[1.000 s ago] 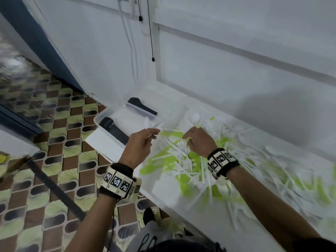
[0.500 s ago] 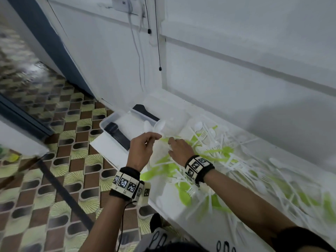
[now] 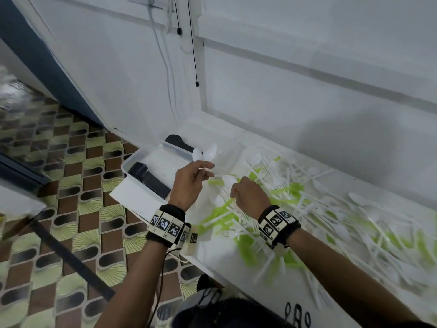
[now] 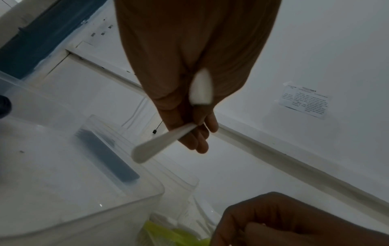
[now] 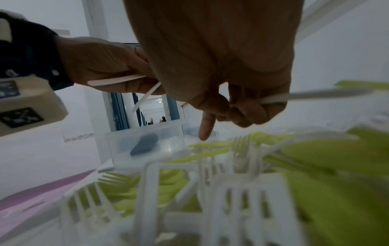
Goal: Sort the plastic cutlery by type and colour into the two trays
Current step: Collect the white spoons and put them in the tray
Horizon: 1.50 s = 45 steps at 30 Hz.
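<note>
Both hands busy: my left hand [image 3: 189, 183] grips two white spoons [image 3: 204, 153] above the table's left end; my right hand [image 3: 248, 197] pinches another spoon [image 3: 229, 179].

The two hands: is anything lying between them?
In the head view, only mixed cutlery under the gap between the left hand and right hand.

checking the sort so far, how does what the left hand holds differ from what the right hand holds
The left hand grips two white plastic spoons, bowls fanned upward above the clear plastic tray; the right hand pinches one white plastic utensil low over the mixed white and green cutlery pile. The spoons' bowls show clearly; the right hand's piece shows only a blurred handle, so its type is unclear. Both hold white plastic, no green.
</note>
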Available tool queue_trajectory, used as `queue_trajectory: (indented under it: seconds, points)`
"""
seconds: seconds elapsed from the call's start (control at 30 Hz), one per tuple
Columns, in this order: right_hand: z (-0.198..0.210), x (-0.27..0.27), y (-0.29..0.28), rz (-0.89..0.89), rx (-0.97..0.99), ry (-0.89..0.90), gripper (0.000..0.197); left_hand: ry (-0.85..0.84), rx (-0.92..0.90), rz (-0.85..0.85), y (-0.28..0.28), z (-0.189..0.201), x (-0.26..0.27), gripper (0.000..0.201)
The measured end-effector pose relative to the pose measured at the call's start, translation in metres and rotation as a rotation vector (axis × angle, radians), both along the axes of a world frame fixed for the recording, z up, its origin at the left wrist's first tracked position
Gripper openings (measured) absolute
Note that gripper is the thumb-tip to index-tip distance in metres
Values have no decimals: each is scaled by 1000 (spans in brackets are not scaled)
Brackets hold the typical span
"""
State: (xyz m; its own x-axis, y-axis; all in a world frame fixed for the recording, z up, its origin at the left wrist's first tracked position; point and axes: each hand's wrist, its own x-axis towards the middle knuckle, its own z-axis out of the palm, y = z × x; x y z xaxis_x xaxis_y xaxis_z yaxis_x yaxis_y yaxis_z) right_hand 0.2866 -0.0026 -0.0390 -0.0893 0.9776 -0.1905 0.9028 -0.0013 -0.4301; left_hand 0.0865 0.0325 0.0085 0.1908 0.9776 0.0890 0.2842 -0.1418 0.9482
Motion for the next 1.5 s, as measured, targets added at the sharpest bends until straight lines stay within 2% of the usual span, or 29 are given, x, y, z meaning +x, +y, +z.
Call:
queue_trajectory:
  seconds: [0.1, 0.3, 0.43, 0.53, 0.63, 0.73, 0.9, 1.0, 1.07, 1.2, 1.3, 1.4, 1.5]
  points:
    - [-2, -20, -5, 2, 76, -7, 22, -30, 12, -52, 5, -1, 1, 34]
    - [-6, -45, -6, -10, -57, -246, 41, -46, -39, -30, 18, -1, -4, 42]
    - [-3, -45, -9, 18, -113, -345, 39, -1, -33, -19, 27, -4, -7, 46]
    - [-7, -45, -12, 10, -109, -340, 35, 66, 5, -74, 27, -6, -4, 50]
    - [-7, -39, -15, -57, -65, -233, 31, 121, 29, -80, 27, -10, 2, 53]
    - [-5, -25, -18, -209, 57, -108, 26, 133, 12, -45, 28, -15, 8, 48]
    - [1, 4, -11, -421, 208, 210, 23, 152, -11, -55, 19, -14, 19, 47]
    - [10, 17, -7, -599, 296, 433, 24, 229, 8, -32, 9, -18, 29, 54]
    - [18, 24, -8, -675, 333, 537, 26, 320, 26, -60, 0, -27, 39, 49]
    - [27, 27, -15, -729, 375, 685, 31, 471, -20, -76, -16, -43, 61, 37]
    - [30, 31, -22, -756, 343, 883, 26, 544, -15, -65, -19, -51, 71, 25]
    - [34, 35, -30, -749, 316, 970, 25, 691, -5, -74, -17, -52, 77, 23]
    - [31, 40, -37, -743, 355, 942, 27, 823, -69, -106, -12, -55, 82, 34]
